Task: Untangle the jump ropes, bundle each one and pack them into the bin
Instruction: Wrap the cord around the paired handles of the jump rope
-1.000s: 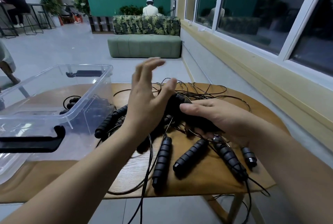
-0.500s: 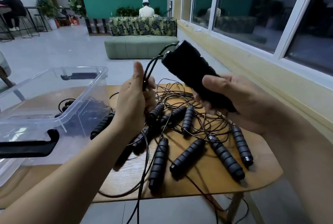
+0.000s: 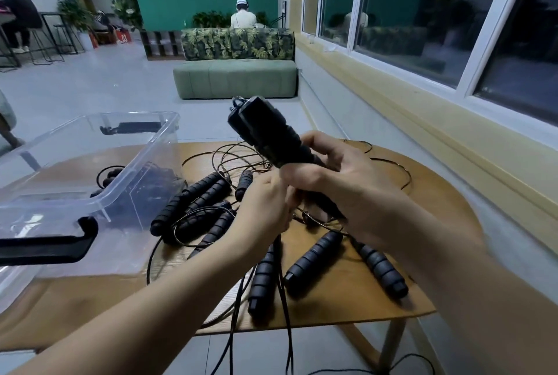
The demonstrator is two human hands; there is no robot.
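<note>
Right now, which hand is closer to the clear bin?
Left. The left hand grips the cord right of the bin; the right hand holds the raised handles farther right.

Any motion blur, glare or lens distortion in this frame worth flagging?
Head view: right forearm blurred, held handles fairly sharp; head view: wide angle bends the window frames, dark panes mirror the room; head view: clear bin shows pale reflections.
</note>
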